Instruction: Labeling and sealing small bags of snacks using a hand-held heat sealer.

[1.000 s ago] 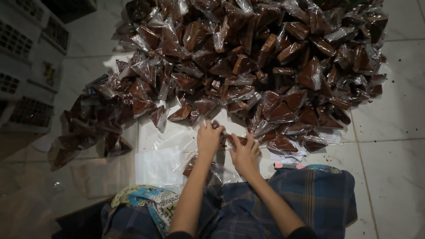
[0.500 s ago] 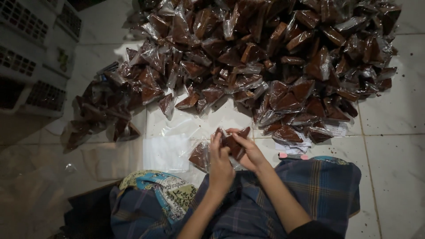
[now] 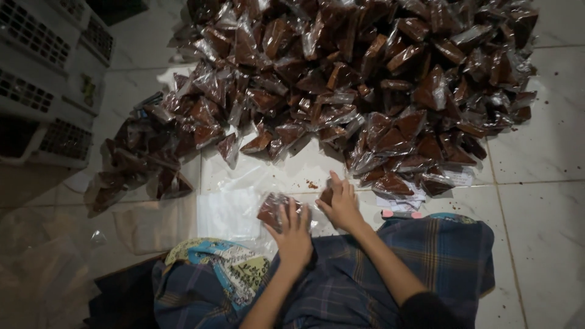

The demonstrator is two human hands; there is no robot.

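1. Left hand [image 3: 294,234]: fingers spread and curled over a small clear packet [image 3: 277,209] of dark brown filling, pinning it against the floor just beyond the lap; grip loose, more a press than a clench, probably to steady the plastic.
2. Right hand [image 3: 342,204]: partly closed, fingertips pinched on a dark brown piece [image 3: 327,195] just right of the packet; forefinger raised and pointing far. Close beside the left hand, so both work over one spot.
3. Under and just left of the hands: flat sheets of clear plastic [image 3: 228,210] lying on the floor, within easy reach, likely kept there as empty wraps.
4. A few brown crumbs [image 3: 312,184] on the tile just beyond the hands.
5. Right of the right hand: a small pink object [image 3: 399,214] at the edge of the cloth; kind not clear.
6. Near edge: a blue plaid cloth [image 3: 439,256] over the lap, with a patterned blue and yellow fabric [image 3: 228,265] to its left.
7. Far side: a big heap of filled packets [image 3: 365,79], triangular, brown in clear wrap, spread across the white tiled floor [image 3: 536,183].
8. Left of the heap: a smaller pile of packets [image 3: 137,161], set apart.
9. Far left: white slotted plastic crates [image 3: 49,79].
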